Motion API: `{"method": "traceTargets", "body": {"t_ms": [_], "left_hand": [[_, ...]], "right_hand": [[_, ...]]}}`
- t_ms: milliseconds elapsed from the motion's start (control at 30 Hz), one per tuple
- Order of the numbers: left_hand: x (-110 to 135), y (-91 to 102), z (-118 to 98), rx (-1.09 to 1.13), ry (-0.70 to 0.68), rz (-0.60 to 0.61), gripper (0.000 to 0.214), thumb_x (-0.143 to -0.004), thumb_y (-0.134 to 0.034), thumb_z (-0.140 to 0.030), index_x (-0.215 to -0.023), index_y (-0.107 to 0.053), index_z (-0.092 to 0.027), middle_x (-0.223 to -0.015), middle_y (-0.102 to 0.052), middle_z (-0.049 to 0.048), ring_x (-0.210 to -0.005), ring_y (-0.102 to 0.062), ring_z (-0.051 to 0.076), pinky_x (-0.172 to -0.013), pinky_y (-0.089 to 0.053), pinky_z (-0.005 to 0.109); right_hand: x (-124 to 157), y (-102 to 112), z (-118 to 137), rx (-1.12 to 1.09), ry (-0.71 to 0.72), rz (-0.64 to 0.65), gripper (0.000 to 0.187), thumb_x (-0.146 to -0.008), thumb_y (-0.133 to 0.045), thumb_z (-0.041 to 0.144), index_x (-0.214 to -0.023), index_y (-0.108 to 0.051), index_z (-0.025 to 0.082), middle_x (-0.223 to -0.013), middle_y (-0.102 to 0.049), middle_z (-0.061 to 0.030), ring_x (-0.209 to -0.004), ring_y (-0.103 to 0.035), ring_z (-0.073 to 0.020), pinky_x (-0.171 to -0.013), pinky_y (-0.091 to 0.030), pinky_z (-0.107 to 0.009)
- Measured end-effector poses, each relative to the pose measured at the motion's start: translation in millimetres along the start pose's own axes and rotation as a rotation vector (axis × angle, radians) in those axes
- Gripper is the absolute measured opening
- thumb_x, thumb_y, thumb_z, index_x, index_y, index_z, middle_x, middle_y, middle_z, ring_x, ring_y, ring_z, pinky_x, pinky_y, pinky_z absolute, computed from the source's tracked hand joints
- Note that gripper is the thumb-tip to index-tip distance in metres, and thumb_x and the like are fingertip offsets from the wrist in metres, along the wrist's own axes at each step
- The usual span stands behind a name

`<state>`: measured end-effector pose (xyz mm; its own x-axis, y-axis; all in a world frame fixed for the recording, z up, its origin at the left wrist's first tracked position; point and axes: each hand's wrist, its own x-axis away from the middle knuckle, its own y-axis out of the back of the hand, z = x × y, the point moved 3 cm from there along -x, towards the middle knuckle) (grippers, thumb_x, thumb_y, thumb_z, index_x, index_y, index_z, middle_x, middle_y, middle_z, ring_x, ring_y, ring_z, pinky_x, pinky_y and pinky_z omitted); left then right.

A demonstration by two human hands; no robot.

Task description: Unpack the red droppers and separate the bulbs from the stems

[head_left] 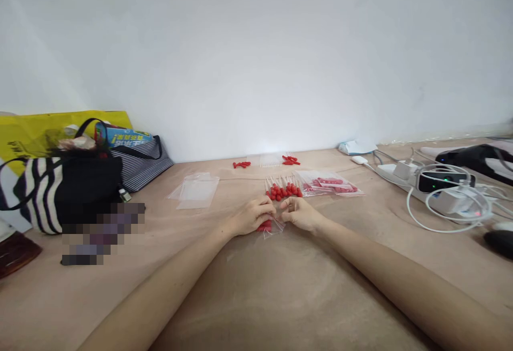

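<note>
Between my two hands is a small clear plastic bag (273, 230) with red pieces inside. My left hand (251, 216) is closed on its left side, the fingers covering part of the red pieces. On the other side, the thumb and fingers of my right hand (303, 215) pinch the bag near its opening. Just beyond the hands lies a row of pale sticks with red tips (278, 193). To their right are filled clear bags (331, 185) with red pieces showing through. Flat clear bags (199, 191) lie overlapping at the left.
Near the wall lie loose red pieces (241, 164), pale sticks (271, 161) and more red pieces beside them. At left stand a black-and-white bag (90, 190) and a striped bag (138, 166). A power strip (417, 189) with tangled white cables lies at right, near a tissue pack (356, 147).
</note>
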<state>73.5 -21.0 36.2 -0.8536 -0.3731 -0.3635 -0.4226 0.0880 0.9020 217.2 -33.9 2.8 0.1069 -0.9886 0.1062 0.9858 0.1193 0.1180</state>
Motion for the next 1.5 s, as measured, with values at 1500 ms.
{"method": "traceTargets", "body": {"t_ms": [1500], "left_hand": [[15, 1.7, -2, -0.417, -0.222, -0.025, 0.027, -0.085, -0.033, -0.01, -0.07, -0.056, -0.014, -0.077, -0.061, 0.0042, -0.071, -0.054, 0.013, -0.063, -0.043, 0.023]], "right_hand": [[25, -21, 23, 1.177, 1.345, -0.11, 0.022, -0.078, -0.04, 0.008, -0.062, -0.052, 0.017, -0.058, -0.054, 0.0009, -0.065, -0.038, -0.0118, -0.075, -0.024, -0.032]]}}
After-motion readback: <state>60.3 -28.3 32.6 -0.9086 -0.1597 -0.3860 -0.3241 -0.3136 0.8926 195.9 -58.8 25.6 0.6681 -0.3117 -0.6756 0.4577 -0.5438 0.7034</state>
